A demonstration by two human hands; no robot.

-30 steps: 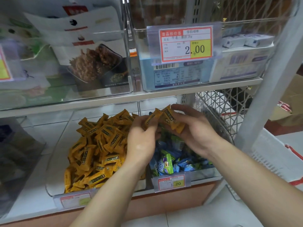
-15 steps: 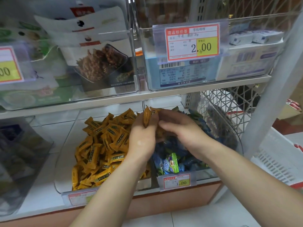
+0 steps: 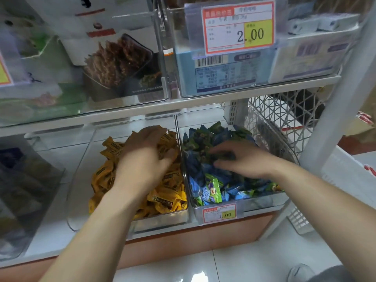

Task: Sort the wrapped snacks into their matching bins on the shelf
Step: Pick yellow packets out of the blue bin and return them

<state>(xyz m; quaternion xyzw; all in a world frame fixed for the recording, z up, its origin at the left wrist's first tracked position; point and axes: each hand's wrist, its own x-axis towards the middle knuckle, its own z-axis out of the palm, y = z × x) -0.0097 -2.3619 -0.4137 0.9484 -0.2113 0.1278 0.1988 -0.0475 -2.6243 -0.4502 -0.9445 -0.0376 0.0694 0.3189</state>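
Head view. Left hand (image 3: pixel 140 165): over yellow snacks (image 3: pixel 168 198) in left bin (image 3: pixel 162 220); grip blurred, cannot tell whether grasping. Right hand (image 3: pixel 244 161): grip released, fingers flat on blue snacks (image 3: pixel 195 169) in right bin (image 3: pixel 260 202). Advised: sift gently for mismatched wrappers, lift clear over the divider.

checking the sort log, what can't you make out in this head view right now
Head view: whether the left hand holds any yellow wrapped snacks; the hand's own back hides its grip.
Head view: whether the right hand pinches any of the blue and green wrapped snacks; its fingertips are blurred among the wrappers.
Head view: small print on the red-bordered paper price tag marked 2.00; blurred and too small.
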